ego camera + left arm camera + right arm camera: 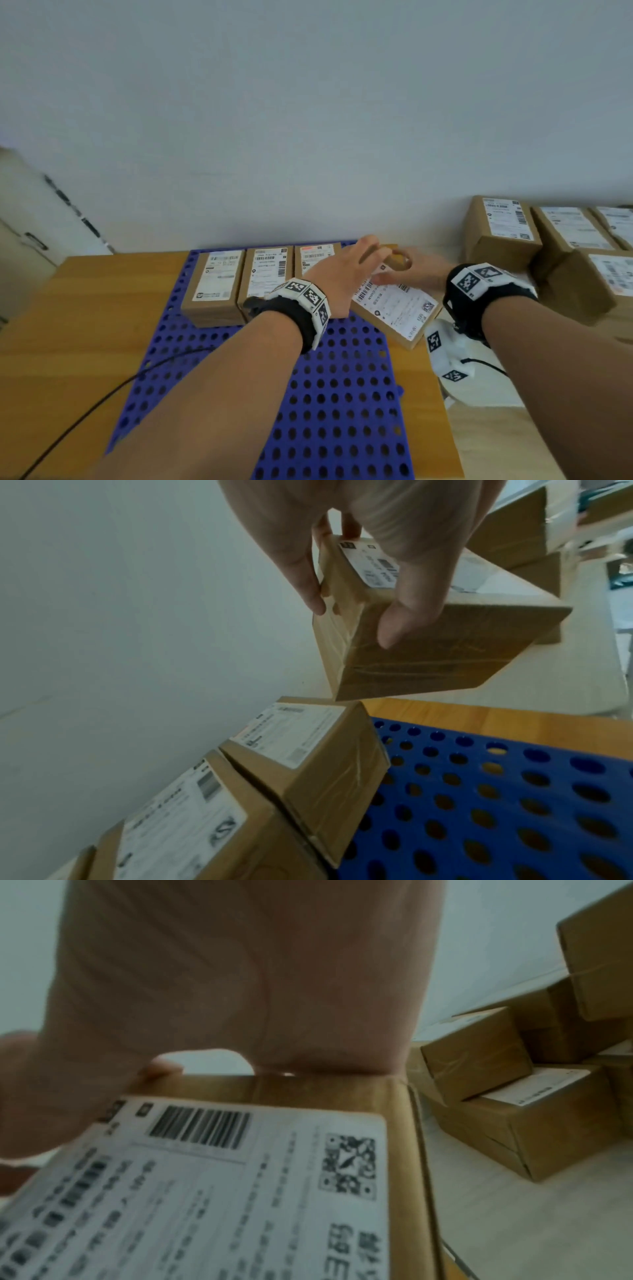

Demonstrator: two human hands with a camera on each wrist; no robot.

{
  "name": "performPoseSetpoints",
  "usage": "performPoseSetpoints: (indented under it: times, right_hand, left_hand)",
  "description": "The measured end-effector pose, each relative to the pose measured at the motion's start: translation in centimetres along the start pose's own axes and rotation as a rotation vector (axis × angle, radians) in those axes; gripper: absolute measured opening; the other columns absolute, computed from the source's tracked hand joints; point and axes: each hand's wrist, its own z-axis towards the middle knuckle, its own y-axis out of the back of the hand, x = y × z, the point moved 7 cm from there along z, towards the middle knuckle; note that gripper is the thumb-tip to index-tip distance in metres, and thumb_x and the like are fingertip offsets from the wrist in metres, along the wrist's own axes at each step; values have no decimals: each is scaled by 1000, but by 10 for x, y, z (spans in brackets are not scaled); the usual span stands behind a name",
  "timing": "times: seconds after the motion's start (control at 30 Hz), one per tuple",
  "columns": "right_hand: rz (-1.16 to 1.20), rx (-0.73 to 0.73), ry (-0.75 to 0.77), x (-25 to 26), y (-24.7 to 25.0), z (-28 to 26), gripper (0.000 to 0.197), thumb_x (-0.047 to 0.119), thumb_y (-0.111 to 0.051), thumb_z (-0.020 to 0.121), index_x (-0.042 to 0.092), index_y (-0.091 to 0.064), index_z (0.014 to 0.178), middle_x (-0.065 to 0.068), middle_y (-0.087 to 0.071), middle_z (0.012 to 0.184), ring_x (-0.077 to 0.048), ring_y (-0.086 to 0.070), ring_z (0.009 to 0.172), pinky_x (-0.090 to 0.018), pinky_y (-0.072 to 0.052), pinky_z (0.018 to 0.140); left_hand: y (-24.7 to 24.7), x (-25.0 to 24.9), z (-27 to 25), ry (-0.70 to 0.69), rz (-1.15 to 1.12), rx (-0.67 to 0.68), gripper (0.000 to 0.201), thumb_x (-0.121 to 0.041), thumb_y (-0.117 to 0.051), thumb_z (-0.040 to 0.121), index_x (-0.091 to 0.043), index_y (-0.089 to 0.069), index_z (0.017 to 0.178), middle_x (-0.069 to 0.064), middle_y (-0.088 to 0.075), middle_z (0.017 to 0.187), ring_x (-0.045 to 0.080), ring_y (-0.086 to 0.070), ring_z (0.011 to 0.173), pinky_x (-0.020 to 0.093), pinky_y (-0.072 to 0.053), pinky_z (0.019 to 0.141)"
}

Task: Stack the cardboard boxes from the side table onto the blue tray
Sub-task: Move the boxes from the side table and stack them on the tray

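Above the perforated blue plastic tray (342, 394), both hands' fingers (394, 626) are gripping a fourth labelled brown cardboard box (394, 305); three boxes (239, 284) are standing placed, several waiting (561, 250).

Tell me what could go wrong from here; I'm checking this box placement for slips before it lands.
The carried box hangs tilted in mid-air, pinched at one end by the left hand and the right hand; it might slip.

Its low corner is close above the nearest placed box, so it may knock the row askew.

It is over the right edge of the blue tray and could land partly off.
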Motion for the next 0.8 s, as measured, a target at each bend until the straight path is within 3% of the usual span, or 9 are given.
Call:
performPoseSetpoints:
  times: [0.07, 0.13, 0.2, 0.27, 0.37, 0.43, 0.53, 0.67, 0.8]
  right_hand:
    - [17, 49, 36, 18, -14, -1, 58, 46, -79, 74, 38, -47, 122, 9, -63, 105, -12, -63, 90, -36, -52, 91]
    - [47, 27, 27, 29, -21, -1, 47, 33, -80, 78, 33, -52, 115, 7, -67, 96, -11, -67, 82, -31, -57, 80]
    - [88, -13, 5, 33, -27, 2, 51, 32, -83, 74, 27, -57, 117, 4, -72, 95, -14, -71, 80, -32, -59, 76]
    - [137, -33, -53, 32, -33, 2, 61, 37, -86, 69, 24, -56, 120, 2, -74, 93, -14, -74, 76, -30, -60, 70]
    - [233, -79, -126, 28, -38, -6, 75, 43, -86, 67, 26, -47, 128, 0, -73, 93, -13, -73, 71, -26, -56, 61]
    - [284, -112, -163, 27, -40, -11, 82, 52, -85, 64, 25, -47, 132, -1, -73, 98, -15, -73, 77, -30, -59, 67]
    - [275, -122, -208, 25, -50, -15, 97, 71, -80, 49, 24, -48, 128, -3, -71, 107, -21, -72, 88, -42, -59, 83]
    - [369, -63, -226, 29, -79, -23, 71, 66, -73, 68, 15, -59, 116, -3, -75, 101, -23, -72, 94, -48, -56, 90]
    - [424, 16, -278, 36, -118, -31, 73, 67, -73, 68, 19, -59, 121, -4, -75, 101, -25, -72, 93, -48, -58, 86]
  left_hand:
    - [4, 10, -7, -47, 12, 4, 101, -1, -76, 63, -19, -23, 147, 3, -19, 146, 17, -48, 95, 18, -42, 57]
    - [5, 25, -14, -52, 28, 9, 101, 1, -74, 65, -22, -21, 148, 1, -19, 146, 19, -51, 105, 15, -36, 55]
    - [6, 39, -24, -46, 51, 11, 102, 3, -72, 68, -26, -18, 150, 0, -16, 148, 18, -51, 104, 15, -30, 50]
    - [6, 49, -34, -8, 12, 32, 102, -3, -70, 75, -33, -12, 153, 0, -18, 151, 16, -51, 91, 22, -37, 51]
    - [3, 71, -48, 173, -193, 55, 102, -9, -66, 82, -36, 0, 154, 3, -53, 130, 17, -59, 74, 33, -52, 57]
    - [1, 89, -54, 339, -310, 5, 85, -16, -65, 85, -27, -15, 154, 4, -67, 108, 22, -67, 82, 40, -58, 73]
    - [-13, 106, -68, 610, -606, -25, 52, -9, -60, 87, -18, -50, 137, 4, -66, 122, 25, -69, 98, 40, -59, 83]
    - [-40, 115, -92, 869, -1156, -40, 40, -2, -50, 91, -6, -51, 131, 19, -71, 109, 36, -74, 84, 51, -61, 77]
    - [-56, 123, -127, 985, -1320, 0, 24, -18, -52, 97, 0, -68, 100, 20, -75, 99, 36, -72, 96, 52, -57, 89]
